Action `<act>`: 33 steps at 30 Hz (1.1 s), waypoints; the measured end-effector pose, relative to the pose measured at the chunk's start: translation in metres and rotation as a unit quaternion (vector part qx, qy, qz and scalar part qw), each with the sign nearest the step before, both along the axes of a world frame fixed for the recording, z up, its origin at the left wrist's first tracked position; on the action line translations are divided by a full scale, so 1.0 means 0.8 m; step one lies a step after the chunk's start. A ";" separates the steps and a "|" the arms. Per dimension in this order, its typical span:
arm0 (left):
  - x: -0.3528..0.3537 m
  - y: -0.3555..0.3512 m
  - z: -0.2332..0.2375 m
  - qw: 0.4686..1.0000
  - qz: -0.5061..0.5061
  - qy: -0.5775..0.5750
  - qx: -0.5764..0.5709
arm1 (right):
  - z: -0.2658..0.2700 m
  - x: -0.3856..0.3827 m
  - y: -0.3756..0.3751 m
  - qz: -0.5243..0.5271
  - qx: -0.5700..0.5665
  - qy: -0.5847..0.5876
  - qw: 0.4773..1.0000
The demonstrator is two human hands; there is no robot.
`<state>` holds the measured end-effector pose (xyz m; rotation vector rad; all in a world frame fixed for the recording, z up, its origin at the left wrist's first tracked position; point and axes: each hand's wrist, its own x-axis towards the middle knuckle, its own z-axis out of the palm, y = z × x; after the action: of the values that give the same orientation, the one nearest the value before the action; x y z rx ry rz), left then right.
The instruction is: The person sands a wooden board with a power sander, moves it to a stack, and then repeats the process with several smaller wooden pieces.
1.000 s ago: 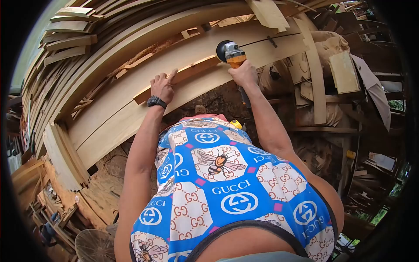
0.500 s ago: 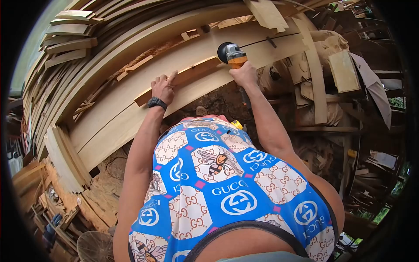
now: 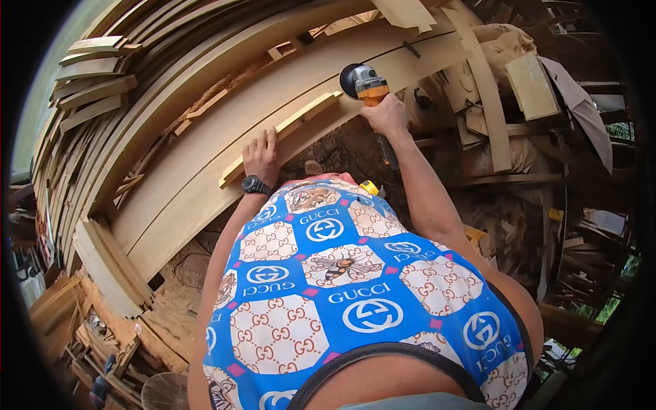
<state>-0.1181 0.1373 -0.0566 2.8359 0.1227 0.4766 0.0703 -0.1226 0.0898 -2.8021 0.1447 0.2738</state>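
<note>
My right hand [image 3: 386, 116] is wrapped round the body of an orange and grey angle grinder [image 3: 371, 87]. Its round black disc [image 3: 350, 80] faces left, beside the far end of a narrow wooden strip [image 3: 301, 121]. The strip lies along wide pale planks [image 3: 184, 181], its light face showing. Near the strip's closer end, my left hand [image 3: 261, 156] has its fingers laid over it, gripping it; the thumb is hidden. A dark watch [image 3: 255, 184] is on my left wrist.
Long boards [image 3: 130, 123] are stacked along the left and back. Short offcuts [image 3: 96, 68] lie on that stack. A bundle of narrow boards [image 3: 113, 266] stands at the near left. To the right are a curved board [image 3: 493, 116] and a folded umbrella [image 3: 581, 113].
The wooden strip has turned, its brown side giving way to a pale face. My left fingers have come closer together over it. The grinder stays in my right hand, barely moved.
</note>
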 end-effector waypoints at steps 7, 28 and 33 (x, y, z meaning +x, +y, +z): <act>-0.009 -0.008 -0.003 1.000 -0.023 -0.006 -0.004 | 0.013 -0.011 0.007 -0.004 -0.025 0.058 0.998; -0.017 -0.015 -0.008 0.999 -0.026 -0.025 0.012 | 0.020 -0.019 0.021 -0.001 -0.066 0.081 0.995; -0.017 -0.012 -0.011 0.999 -0.027 -0.033 0.016 | 0.016 -0.015 0.015 -0.002 -0.079 0.073 0.994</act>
<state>-0.1319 0.1274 -0.0651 2.8434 0.0257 0.5634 0.0583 -0.1103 0.1030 -2.9356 0.2151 0.4876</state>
